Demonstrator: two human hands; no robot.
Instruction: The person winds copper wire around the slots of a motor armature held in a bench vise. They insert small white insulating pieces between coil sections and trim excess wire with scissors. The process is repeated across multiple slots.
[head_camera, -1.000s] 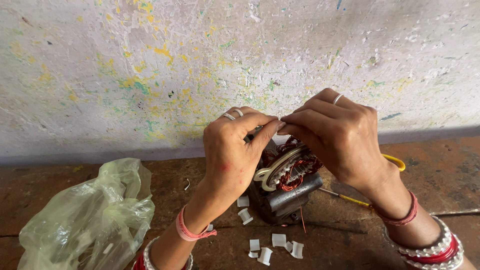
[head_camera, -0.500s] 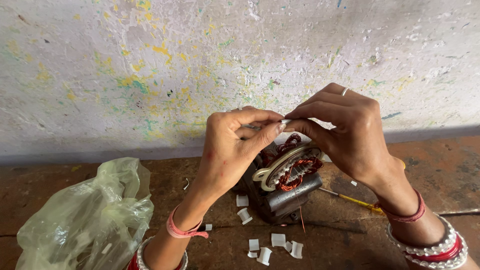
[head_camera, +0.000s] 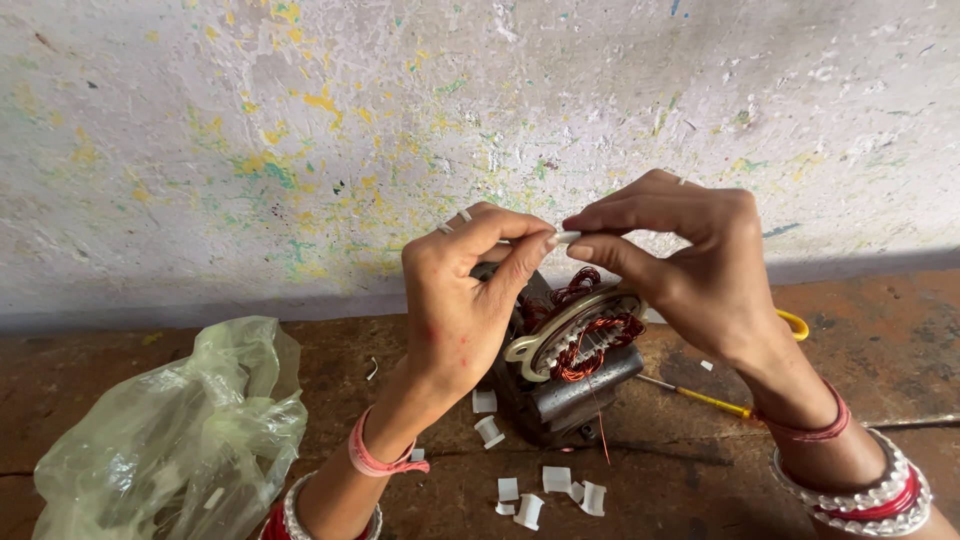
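White slip (head_camera: 563, 237) pinched between left hand (head_camera: 462, 300) and right hand (head_camera: 690, 268), above copper-wound motor stator (head_camera: 570, 360); white scraps (head_camera: 545, 488) on floor.

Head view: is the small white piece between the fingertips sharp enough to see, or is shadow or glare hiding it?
Head view: soft, even daylight, no glare; the white piece is sharp between left hand and right hand; the motor stator below lies partly in their shadow.
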